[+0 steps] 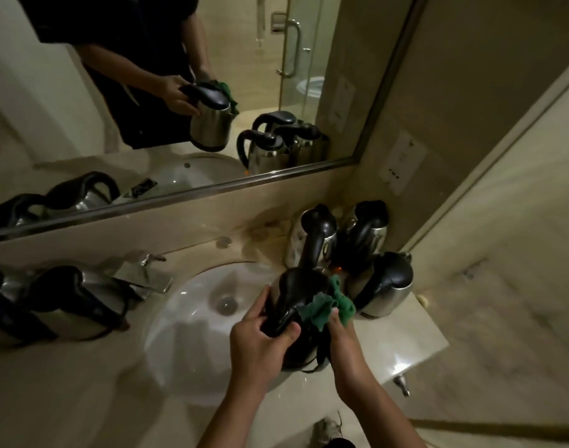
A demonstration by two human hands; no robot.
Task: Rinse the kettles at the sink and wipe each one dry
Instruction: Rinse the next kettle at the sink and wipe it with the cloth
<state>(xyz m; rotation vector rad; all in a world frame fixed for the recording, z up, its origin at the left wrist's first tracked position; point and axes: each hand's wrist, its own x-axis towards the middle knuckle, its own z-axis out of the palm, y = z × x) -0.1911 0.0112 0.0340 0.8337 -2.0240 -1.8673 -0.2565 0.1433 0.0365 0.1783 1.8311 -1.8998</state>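
Note:
I hold a steel kettle with a black lid and handle (297, 286) over the right rim of the white sink (192, 321). My left hand (260, 337) grips its black handle from the near side. My right hand (341, 334) presses a green cloth (328, 307) against the kettle's right side, fingers curled round the cloth. Three more kettles stand on the counter to the right: one at the back (318, 234), one in the corner (367, 227), and one nearer (386, 286). Two kettles lie to the left (79, 299) of the sink.
A chrome tap (147, 273) stands left of the basin, the drain (226, 303) in its middle. A wide mirror (179, 92) above the counter reflects me and the kettles. The marble counter (402, 334) ends at a wall on the right.

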